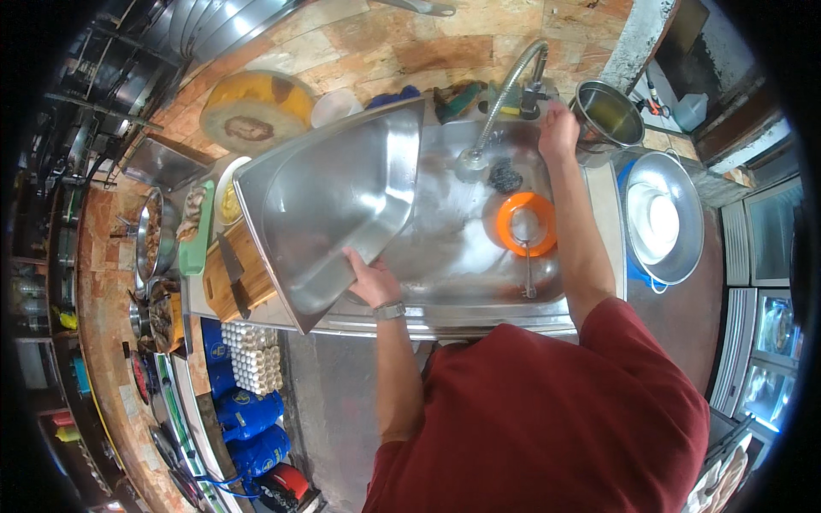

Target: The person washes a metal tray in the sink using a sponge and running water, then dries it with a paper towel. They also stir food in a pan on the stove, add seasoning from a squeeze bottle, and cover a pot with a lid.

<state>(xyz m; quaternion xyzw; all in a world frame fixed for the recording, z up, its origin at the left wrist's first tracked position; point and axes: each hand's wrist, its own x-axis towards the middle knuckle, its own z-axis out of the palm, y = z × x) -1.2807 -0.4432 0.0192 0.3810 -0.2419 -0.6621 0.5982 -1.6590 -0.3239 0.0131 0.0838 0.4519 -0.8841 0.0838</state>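
A large, deep rectangular stainless steel pan [316, 188] is tilted over the left part of the sink [462, 274]. My left hand [374, 280] grips its near rim, thumb on the inside. At the back right of the sink, my right hand [558, 131] is closed at the handle of the faucet [532, 96]; the fingers partly hide it. The faucet's flexible metal spout [494, 120] bends down to a spray head [469, 160] over the basin. Inside the sink lie a dark scouring pad [505, 177], an orange bowl [504, 224] and a ladle [528, 278].
A steel pot [609, 115] stands right of the faucet, beside a colander [691, 224] holding white dishes. Left of the pan, a knife [229, 261] rests on a wooden cutting board [256, 272]. A thick round chopping block [256, 96] leans behind. Egg trays [255, 357] are below left.
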